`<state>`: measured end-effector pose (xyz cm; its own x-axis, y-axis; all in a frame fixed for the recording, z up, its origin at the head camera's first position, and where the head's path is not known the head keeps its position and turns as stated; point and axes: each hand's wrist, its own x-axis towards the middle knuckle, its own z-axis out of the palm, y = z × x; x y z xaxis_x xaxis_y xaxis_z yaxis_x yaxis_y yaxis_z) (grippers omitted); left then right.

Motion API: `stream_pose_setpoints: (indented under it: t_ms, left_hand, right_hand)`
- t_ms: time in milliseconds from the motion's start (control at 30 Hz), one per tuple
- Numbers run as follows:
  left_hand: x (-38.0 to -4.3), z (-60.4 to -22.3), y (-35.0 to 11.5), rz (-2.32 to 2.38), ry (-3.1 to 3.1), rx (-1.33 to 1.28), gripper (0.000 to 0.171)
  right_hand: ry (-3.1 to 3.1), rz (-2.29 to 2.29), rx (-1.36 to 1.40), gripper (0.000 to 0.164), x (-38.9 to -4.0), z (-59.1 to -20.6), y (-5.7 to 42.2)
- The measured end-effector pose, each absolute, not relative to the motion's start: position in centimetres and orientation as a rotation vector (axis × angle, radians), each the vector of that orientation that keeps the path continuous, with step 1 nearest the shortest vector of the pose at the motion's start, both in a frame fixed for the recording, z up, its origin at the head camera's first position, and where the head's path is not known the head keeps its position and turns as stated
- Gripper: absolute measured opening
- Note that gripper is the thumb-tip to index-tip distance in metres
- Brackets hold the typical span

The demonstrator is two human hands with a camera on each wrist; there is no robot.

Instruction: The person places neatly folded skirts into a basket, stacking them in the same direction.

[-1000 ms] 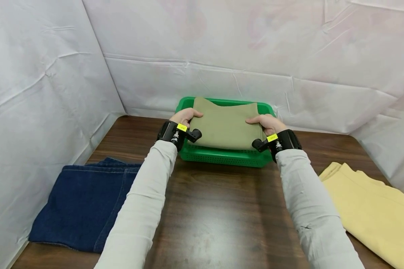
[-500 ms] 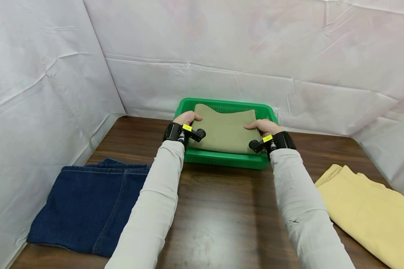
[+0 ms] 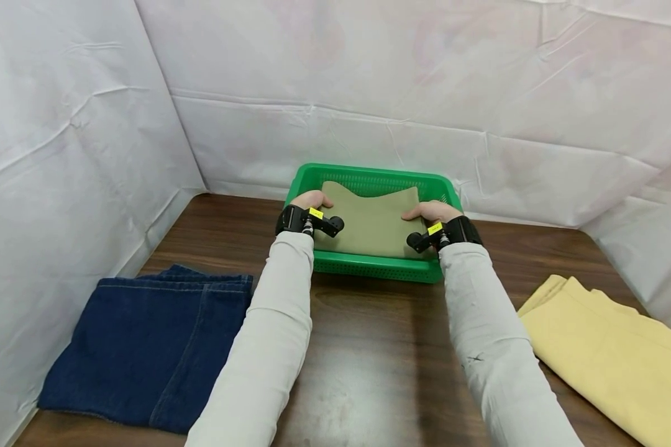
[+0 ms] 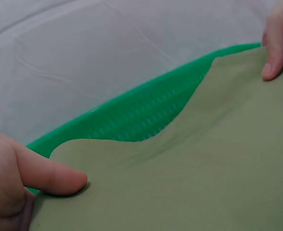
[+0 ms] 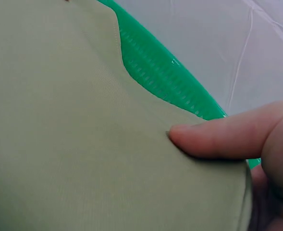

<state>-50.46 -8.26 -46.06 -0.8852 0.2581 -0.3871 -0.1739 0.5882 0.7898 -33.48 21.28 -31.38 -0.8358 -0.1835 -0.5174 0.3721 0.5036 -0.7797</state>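
Note:
A folded khaki-green cloth garment [image 3: 371, 223] lies within the green plastic basket [image 3: 377, 266], its curved edge toward the back wall. My left hand [image 3: 310, 200] grips its left edge; in the left wrist view the thumb [image 4: 55, 179] presses on top, with the other fingers mostly hidden at the side. At the opposite edge my right hand [image 3: 433, 211] pinches the cloth, thumb [image 5: 213, 139] on top and fingers curled beneath, as the right wrist view shows. Behind the curved edge the basket's perforated back wall [image 5: 160, 72] is visible.
Folded dark blue denim [image 3: 145, 347] lies on the brown wooden table [image 3: 363, 347] at the left. A folded yellow garment [image 3: 609, 354] is at the right. White sheeting [image 3: 397, 81] walls the table at the back and sides.
Both hands have lowered the khaki garment deeper into the basket and slightly toward me. More of the basket's back wall now shows. The denim and the yellow garment stay put.

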Motion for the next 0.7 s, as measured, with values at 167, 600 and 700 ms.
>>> stream_pose_setpoints:
  t_ms: [167,600,700]
  left_hand:
    - [-51.7,-47.8,-8.7,1.084,2.498,0.245,0.045]
    - [-37.5,-37.0,-5.8,1.315,2.41,-0.18,0.03]
    - [-44.4,-43.6,-6.6,1.221,2.486,-0.066,0.028]
  right_hand:
    - [2.223,-1.244,0.131,0.024,-33.8,-31.7,21.0]
    - [2.416,-0.885,0.059,0.046,-34.8,-32.5,20.6]
    - [2.41,-0.89,0.055,0.042,-34.8,-32.5,20.4]
